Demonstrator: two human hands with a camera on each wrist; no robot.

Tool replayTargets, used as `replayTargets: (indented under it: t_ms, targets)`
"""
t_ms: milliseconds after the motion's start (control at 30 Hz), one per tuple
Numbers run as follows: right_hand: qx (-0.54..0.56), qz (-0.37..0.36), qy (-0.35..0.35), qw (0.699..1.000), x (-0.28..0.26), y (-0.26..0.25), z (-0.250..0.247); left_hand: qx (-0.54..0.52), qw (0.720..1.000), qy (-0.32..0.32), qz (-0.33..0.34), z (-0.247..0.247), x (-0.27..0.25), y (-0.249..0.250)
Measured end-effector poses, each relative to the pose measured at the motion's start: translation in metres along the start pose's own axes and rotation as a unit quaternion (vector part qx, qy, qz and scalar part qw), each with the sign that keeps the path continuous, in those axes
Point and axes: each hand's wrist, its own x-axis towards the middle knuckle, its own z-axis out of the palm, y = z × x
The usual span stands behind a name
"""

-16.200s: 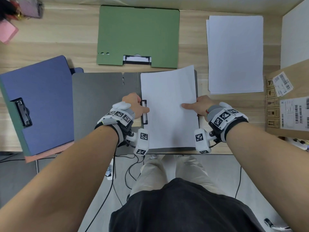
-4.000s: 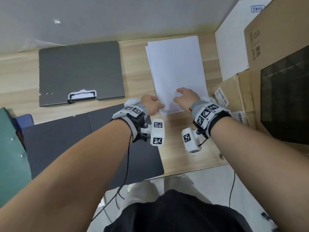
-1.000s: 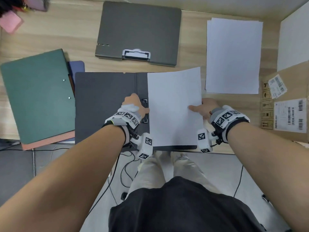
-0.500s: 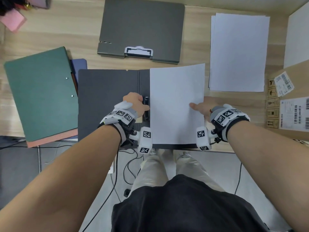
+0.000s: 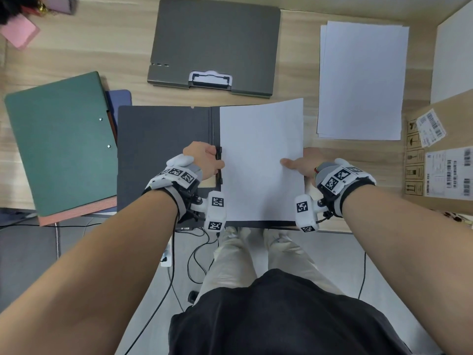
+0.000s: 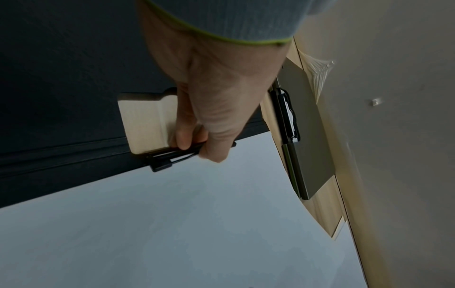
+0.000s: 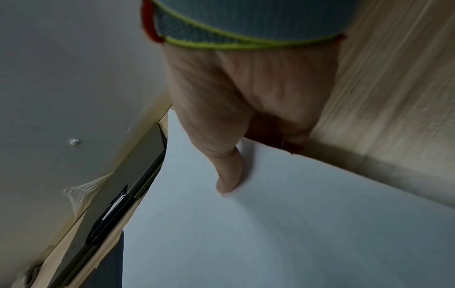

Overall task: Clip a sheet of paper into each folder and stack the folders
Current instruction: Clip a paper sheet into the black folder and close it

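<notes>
Lying open at the near edge of the table (image 5: 358, 160), the black folder (image 5: 163, 149) carries a white sheet of paper (image 5: 261, 160) on its right half. Left hand (image 5: 202, 160): thumb and fingers curled round the black spring clip (image 6: 172, 155) at the spine, pinching it. Right hand (image 5: 302, 165): thumb flat on top of the sheet's right edge, other fingers curled beneath, gripping it. Grey folder (image 5: 215, 42) closed beyond; paper stack (image 5: 361, 78) right; green folder (image 5: 58, 142) left, on a pile.
</notes>
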Motion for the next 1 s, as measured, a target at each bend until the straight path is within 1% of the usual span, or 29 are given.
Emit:
replayTargets:
  t_ms: [267,567,833,933,1000]
  targets:
    - [-0.025,0.009,0.011,1.0,0.005,-0.002,0.004,0.018,1.0,0.0,-0.012,0.0,0.004,0.001]
    - [-0.011,0.005,0.013,1.0,0.013,0.0,0.006,0.045,0.999,-0.004,-0.005,0.001,0.008,-0.001]
    - [-0.008,0.007,0.007,1.0,0.013,0.001,0.006,0.065,0.998,0.014,-0.008,0.004,0.007,0.002]
    - [-0.02,0.011,0.002,1.0,0.016,0.001,0.006,0.093,0.995,0.026,-0.009,0.006,0.003,0.006]
    - [-0.025,0.012,0.012,1.0,0.019,0.003,0.007,0.121,0.992,0.033,-0.013,0.007,0.003,0.008]
